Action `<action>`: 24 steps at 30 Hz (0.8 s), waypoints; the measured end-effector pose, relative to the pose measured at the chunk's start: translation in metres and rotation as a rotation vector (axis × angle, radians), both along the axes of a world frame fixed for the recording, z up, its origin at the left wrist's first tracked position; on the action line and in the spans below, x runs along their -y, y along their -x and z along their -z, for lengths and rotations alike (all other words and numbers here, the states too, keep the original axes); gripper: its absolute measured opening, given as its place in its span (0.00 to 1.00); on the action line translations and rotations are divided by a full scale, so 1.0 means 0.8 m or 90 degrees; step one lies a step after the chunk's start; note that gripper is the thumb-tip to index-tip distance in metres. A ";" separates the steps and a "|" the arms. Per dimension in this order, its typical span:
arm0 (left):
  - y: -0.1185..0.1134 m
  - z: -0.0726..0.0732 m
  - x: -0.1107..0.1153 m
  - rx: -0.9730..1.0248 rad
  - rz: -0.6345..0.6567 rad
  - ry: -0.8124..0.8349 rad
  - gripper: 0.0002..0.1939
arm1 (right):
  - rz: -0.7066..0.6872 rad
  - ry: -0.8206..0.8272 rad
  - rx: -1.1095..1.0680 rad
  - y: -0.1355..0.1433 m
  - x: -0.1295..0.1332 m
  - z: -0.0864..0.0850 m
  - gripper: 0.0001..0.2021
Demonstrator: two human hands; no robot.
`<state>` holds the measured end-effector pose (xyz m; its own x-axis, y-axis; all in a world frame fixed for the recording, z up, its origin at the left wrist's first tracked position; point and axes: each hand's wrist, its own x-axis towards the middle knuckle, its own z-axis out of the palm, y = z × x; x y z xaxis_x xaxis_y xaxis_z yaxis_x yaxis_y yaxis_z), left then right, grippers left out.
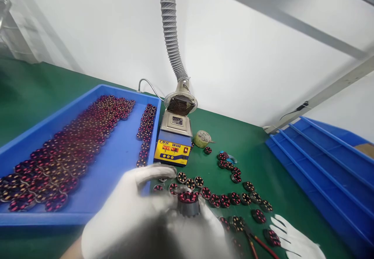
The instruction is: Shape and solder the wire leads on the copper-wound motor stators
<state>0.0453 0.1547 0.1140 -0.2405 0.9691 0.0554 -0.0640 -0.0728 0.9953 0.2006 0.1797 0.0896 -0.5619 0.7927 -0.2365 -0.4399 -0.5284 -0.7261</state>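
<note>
In front of me a small motor stator (188,197) with red coil windings and a dark ring below them stands upright between my hands. My left hand (125,208), in a white glove, comes in from the left with its blurred fingertips against the stator's side. One finger of it arches above, apart from the part. My right hand (209,224), also white-gloved, is closed around the stator's right side and is smeared by motion. Several loose stators (215,200) lie in rows just beyond my fingers. The undersides of both hands and the held part's base are hidden or blurred.
A blue tray (122,134) full of stators stands at left. Behind my hands is a yellow-fronted solder pot (173,150) under a fume hose (169,25). A small round tin (202,138), red-handled pliers (260,243), a white glove (295,235) and a blue bin (324,177) lie rightward.
</note>
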 end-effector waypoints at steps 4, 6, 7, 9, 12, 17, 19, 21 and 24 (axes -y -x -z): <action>-0.008 0.004 -0.001 -0.044 0.096 -0.054 0.08 | 0.043 -0.049 0.038 0.002 -0.005 0.010 0.20; -0.012 0.000 -0.002 -0.021 0.077 -0.109 0.09 | 0.069 -0.076 0.056 0.001 -0.008 0.017 0.21; -0.013 -0.002 -0.002 -0.008 0.067 -0.128 0.08 | 0.093 -0.094 0.068 0.000 -0.010 0.020 0.21; -0.012 -0.005 -0.001 0.029 0.022 -0.141 0.06 | 0.192 -0.185 0.125 -0.002 -0.010 0.029 0.21; -0.013 0.000 0.000 0.123 -0.030 -0.033 0.09 | 0.389 -0.398 0.257 -0.006 -0.005 0.046 0.22; -0.045 0.014 -0.001 0.289 0.110 0.071 0.18 | 0.476 -0.717 0.407 -0.002 0.003 0.074 0.17; -0.059 0.016 -0.004 0.364 0.020 0.054 0.12 | 0.492 -0.788 0.433 0.000 0.003 0.077 0.19; -0.065 0.016 -0.008 0.453 -0.060 0.012 0.09 | 0.516 -0.795 0.436 -0.002 0.001 0.074 0.23; -0.058 0.014 -0.012 0.493 -0.124 -0.037 0.07 | 0.565 -0.793 0.451 -0.009 -0.001 0.068 0.27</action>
<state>0.0918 0.1646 0.1024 -0.3957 0.9065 -0.1470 -0.7162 -0.2044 0.6673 0.2078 0.1802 0.0352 0.0634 0.6691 0.7405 0.3078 0.6927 -0.6523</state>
